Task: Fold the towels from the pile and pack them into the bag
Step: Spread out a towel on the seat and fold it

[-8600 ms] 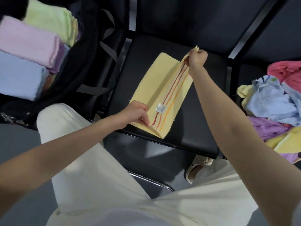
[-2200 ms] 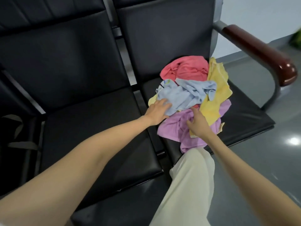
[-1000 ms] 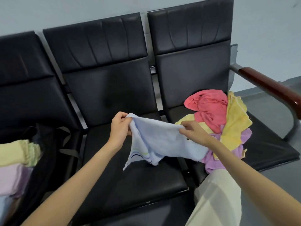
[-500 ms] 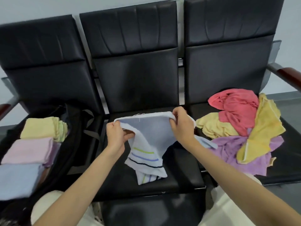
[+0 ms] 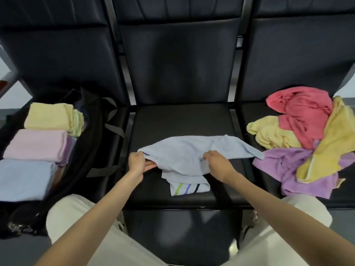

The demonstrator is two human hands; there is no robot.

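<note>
Here both hands, left hand (image 5: 136,164) and right hand (image 5: 217,163), pinch the rumpled, soft blue towel (image 5: 184,156).

Pale blue terry towel (image 5: 184,156) on the black padded seat (image 5: 180,120) had a white end band with green, blue and dark navy stripes. Loose pile held a coral-pink crumpled towel (image 5: 301,112), two yellow crumpled towels (image 5: 272,134) and a purple crumpled towel (image 5: 299,169). Black fabric bag (image 5: 99,135) held folded towels: pale yellow (image 5: 48,116), pale pink (image 5: 36,144), light blue (image 5: 25,179).
</note>
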